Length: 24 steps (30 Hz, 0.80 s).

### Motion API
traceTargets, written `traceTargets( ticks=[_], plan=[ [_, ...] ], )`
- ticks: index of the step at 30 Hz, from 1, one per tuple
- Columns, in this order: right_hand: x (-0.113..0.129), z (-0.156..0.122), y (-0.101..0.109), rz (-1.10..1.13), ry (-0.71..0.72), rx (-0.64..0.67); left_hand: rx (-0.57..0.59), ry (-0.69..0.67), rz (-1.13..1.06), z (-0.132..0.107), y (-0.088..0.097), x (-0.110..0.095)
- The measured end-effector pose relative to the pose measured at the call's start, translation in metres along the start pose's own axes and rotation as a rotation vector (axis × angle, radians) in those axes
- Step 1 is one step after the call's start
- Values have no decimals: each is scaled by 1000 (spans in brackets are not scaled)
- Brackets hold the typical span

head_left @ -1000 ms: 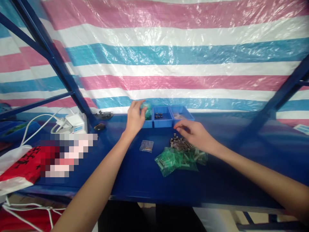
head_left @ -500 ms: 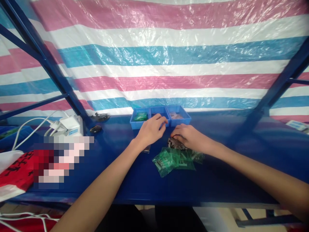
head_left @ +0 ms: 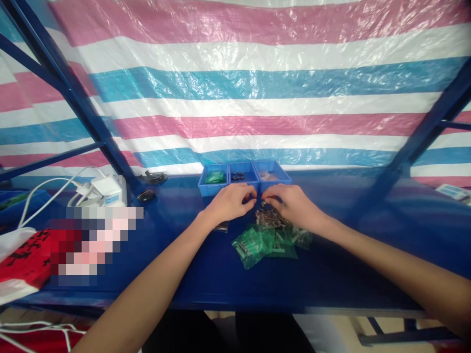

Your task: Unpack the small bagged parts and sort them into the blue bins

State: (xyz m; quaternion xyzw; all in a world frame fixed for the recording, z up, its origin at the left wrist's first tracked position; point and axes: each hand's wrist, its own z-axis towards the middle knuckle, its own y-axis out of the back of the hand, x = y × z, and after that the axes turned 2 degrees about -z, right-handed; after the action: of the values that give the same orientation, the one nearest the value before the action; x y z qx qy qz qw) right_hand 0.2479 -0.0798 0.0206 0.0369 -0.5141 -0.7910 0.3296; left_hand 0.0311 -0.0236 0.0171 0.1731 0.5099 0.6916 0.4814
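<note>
My left hand [head_left: 232, 202] hovers in front of the blue bins, its thumb and forefinger curled together; whatever lies between them is too small to make out. Facing it, my right hand [head_left: 290, 203] pinches a small metallic piece [head_left: 263, 202], its kind unclear. Under my right fingers lies a pile of small silvery-brown metal parts [head_left: 270, 218]. Green plastic bags [head_left: 253, 246] with pale strips visible inside them overlap just in front of the pile. Partly hidden by my left wrist is a small dark packet [head_left: 222, 226].
Three joined blue bins stand behind my hands: a left bin [head_left: 209, 190] with green bags, a middle bin [head_left: 250, 177] with small dark parts, a right bin [head_left: 285, 180] with pale pieces. A power strip [head_left: 119, 189], a black mouse [head_left: 146, 195] and a red bag [head_left: 31, 255] lie left.
My left hand has drawn back from the middle bin, uncovering the dark parts in it. My right hand has lifted off the metal pile with a small piece, and the hands now nearly meet.
</note>
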Motion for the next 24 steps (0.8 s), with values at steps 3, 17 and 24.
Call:
traceTargets(
  ticks=[3, 17, 24],
  plan=[
    [8, 1, 6, 85, -58, -109, 12, -30, -35, 2, 0, -5],
    [10, -3, 2, 72, -36, -112, -23, -78, 24, 3, -2, -3],
    [10, -4, 3, 89, -29, -118, -14, -75, 62, 3, -3, -3]
  ],
)
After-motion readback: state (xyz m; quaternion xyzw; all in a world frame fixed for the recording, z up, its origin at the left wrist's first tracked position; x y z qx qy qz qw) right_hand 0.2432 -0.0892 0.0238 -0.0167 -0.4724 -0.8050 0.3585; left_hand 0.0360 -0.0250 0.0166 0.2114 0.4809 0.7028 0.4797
